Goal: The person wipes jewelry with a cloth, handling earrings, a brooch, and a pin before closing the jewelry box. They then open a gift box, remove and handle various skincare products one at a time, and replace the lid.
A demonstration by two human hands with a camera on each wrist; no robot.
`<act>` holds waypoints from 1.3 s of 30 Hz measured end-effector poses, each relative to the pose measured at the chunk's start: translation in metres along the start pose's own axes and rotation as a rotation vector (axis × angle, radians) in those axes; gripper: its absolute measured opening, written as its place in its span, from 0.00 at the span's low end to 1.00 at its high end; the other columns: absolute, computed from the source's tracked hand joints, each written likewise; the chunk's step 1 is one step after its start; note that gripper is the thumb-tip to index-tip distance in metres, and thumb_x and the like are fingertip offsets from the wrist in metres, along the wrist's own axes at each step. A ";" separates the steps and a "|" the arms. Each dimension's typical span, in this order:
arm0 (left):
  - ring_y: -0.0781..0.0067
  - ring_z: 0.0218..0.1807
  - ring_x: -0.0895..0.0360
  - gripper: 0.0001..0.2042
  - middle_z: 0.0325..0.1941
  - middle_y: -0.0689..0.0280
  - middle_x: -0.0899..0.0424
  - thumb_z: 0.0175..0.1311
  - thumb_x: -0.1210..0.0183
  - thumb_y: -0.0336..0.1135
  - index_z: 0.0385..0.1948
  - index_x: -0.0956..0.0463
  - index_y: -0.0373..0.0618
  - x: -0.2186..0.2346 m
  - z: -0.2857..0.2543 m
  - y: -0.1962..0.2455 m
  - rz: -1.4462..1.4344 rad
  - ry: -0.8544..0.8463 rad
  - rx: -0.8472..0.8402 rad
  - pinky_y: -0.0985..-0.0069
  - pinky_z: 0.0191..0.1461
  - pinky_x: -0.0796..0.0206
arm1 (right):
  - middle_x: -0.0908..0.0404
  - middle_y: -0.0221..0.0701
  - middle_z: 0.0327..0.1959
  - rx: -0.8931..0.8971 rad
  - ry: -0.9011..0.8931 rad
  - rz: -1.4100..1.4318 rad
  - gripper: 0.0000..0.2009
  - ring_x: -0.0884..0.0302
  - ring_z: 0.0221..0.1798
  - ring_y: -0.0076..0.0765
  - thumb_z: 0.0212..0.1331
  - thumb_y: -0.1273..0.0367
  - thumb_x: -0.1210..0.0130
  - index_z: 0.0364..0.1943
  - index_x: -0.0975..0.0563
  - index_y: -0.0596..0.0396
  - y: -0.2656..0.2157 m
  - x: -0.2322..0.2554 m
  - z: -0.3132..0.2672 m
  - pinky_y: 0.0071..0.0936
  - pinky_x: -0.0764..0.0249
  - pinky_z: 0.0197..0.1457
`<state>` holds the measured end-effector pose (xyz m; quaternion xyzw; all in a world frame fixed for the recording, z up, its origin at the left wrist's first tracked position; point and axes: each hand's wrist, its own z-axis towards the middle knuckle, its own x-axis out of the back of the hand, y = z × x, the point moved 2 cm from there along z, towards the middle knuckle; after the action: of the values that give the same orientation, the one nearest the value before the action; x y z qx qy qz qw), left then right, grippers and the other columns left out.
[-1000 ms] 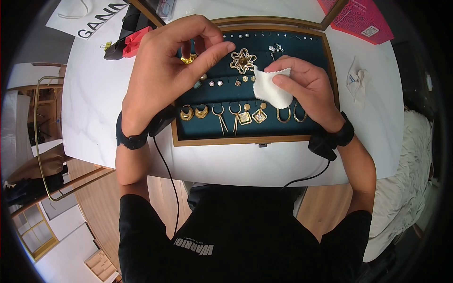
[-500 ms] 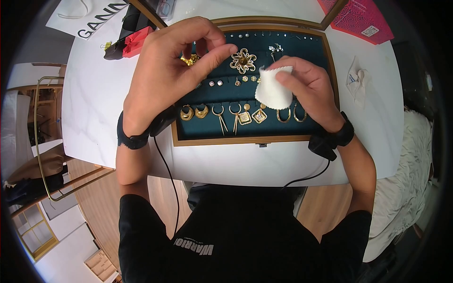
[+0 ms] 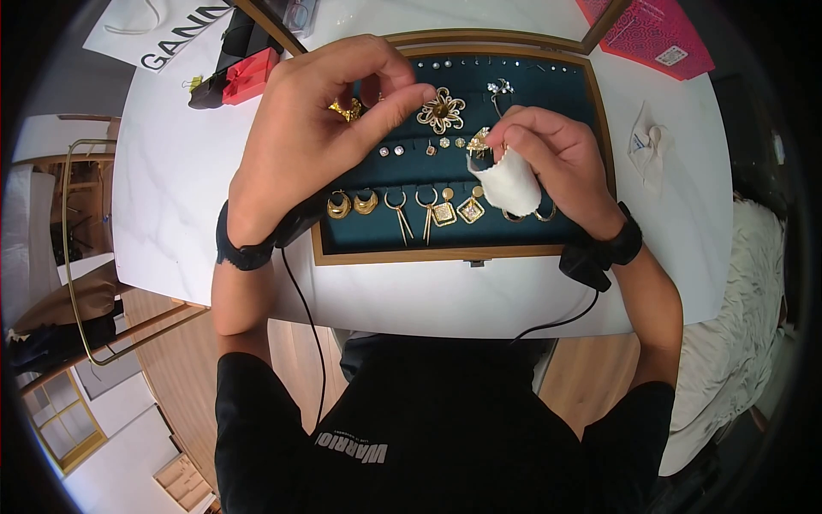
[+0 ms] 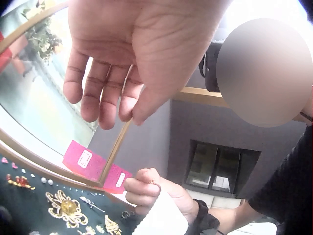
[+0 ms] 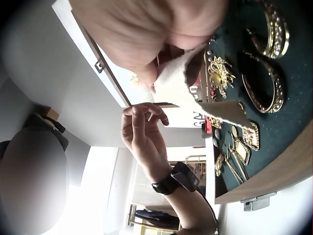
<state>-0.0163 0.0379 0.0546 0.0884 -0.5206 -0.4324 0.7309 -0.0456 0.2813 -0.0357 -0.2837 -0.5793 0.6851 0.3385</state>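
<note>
In the head view my right hand pinches a white cloth with a zigzag edge, over the right part of a jewelry box. A tiny orange-gold spot shows at its fingertips in the left wrist view; I cannot tell what it is. My left hand hovers over the box's left part, fingers loosely bent, thumb near the index finger, nothing visible between them. Beside its thumb is a flower brooch. A gold ornament lies close to the cloth. Hoop earrings lie below the right hand.
Gold earrings and square drop earrings line the front row. A glass lid stands raised behind. Around the box are a pink patterned box, a small pouch, a red box and a white paper bag.
My right hand has turned, and the cloth now droops lower and to the right, uncovering the gold ornament near it. The left hand has shifted slightly right.
</note>
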 end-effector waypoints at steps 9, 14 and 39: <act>0.80 0.30 0.26 0.05 0.32 0.68 0.16 0.60 0.31 0.29 0.32 0.18 0.39 -0.011 -0.002 0.001 -0.027 -0.088 0.001 0.82 0.34 0.35 | 0.16 0.29 0.36 -0.067 -0.031 0.064 0.08 0.22 0.37 0.18 0.70 0.72 0.46 0.46 0.18 0.61 -0.008 -0.002 0.000 0.16 0.27 0.41; 0.77 0.31 0.24 0.04 0.31 0.66 0.17 0.61 0.32 0.27 0.32 0.18 0.39 -0.024 -0.007 0.004 -0.071 -0.143 -0.015 0.81 0.35 0.34 | 0.18 0.28 0.33 -0.029 -0.027 0.176 0.07 0.27 0.32 0.15 0.69 0.74 0.44 0.45 0.19 0.62 0.000 -0.002 0.000 0.15 0.29 0.37; 0.66 0.34 0.17 0.11 0.38 0.60 0.15 0.60 0.29 0.32 0.40 0.19 0.38 -0.057 -0.030 0.058 -0.444 -0.279 0.019 0.75 0.38 0.26 | 0.16 0.29 0.34 0.241 0.081 0.287 0.08 0.22 0.35 0.14 0.68 0.76 0.44 0.48 0.19 0.61 -0.084 -0.029 -0.015 0.12 0.30 0.35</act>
<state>0.0355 0.1047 0.0362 0.1465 -0.5883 -0.5853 0.5384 -0.0048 0.2763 0.0442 -0.3484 -0.4326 0.7786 0.2918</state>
